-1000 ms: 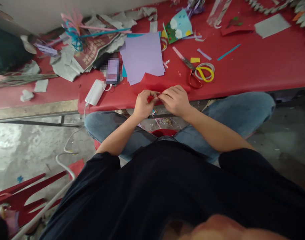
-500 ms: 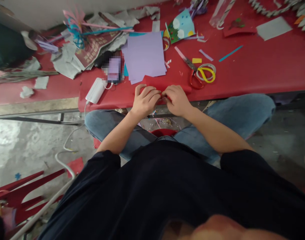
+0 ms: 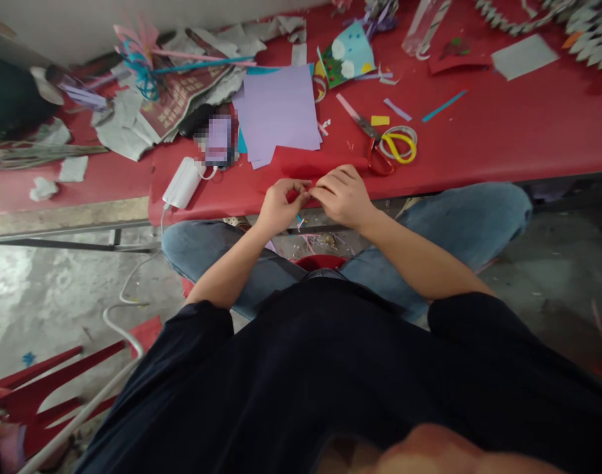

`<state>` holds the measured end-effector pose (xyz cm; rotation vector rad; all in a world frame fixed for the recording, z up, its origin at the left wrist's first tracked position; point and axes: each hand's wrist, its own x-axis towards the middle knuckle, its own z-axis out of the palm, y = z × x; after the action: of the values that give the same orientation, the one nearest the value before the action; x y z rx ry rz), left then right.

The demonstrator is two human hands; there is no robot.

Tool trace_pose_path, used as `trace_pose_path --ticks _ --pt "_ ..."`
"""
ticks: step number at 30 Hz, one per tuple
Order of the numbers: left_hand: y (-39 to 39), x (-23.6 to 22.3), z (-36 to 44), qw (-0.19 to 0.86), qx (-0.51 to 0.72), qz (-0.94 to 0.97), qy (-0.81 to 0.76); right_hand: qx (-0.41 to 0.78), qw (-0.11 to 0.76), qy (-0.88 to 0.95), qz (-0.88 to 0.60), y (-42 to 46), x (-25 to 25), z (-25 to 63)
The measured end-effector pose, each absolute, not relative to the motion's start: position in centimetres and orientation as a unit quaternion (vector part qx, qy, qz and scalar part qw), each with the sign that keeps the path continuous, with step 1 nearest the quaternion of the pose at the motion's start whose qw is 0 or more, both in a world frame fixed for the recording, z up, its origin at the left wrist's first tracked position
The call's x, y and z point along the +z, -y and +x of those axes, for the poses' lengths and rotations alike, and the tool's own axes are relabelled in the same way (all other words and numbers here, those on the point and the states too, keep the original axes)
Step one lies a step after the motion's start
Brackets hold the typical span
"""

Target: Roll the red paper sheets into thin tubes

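A sheet of red paper (image 3: 320, 160), raised a little along its far side, lies at the table's front edge. At its near edge my left hand (image 3: 279, 205) curls with thumb and forefinger pinched together. My right hand (image 3: 346, 197) is closed beside it, its fingertips meeting those of the left on the paper's edge. The exact fold between the fingers is hidden. Just beyond the paper is a stack of lilac sheets (image 3: 283, 108). Scissors (image 3: 374, 135) with one red and one yellow handle lie to the right, blades pointing away.
On the left are a white power bank (image 3: 183, 183) with a cable, a blurred phone (image 3: 218, 139) and crumpled newspaper (image 3: 125, 122). A painted card (image 3: 347, 54), a roll of tape (image 3: 320, 89), paper strips (image 3: 443, 106) and a clear bottle (image 3: 424, 29) stand farther back.
My left fingers have gone from lying spread over the red paper to a pinch. My right hand has shifted slightly, its fingers reaching further left. The whole view has moved a little.
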<state>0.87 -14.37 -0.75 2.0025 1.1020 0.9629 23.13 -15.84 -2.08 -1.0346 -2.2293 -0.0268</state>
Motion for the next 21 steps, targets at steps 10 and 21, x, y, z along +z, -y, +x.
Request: trace_pose_path --ticks 10,21 --pt "14.7 -0.2 0.0 0.038 0.27 0.9 -0.339 0.01 0.344 0.844 -0.411 15.8 -1.9 23.1" --pt "-1.3 1.3 -9.0 0.067 0.213 0.833 -0.507 -0.028 0.296 0.851 -0.432 16.7 -0.4 24.2"
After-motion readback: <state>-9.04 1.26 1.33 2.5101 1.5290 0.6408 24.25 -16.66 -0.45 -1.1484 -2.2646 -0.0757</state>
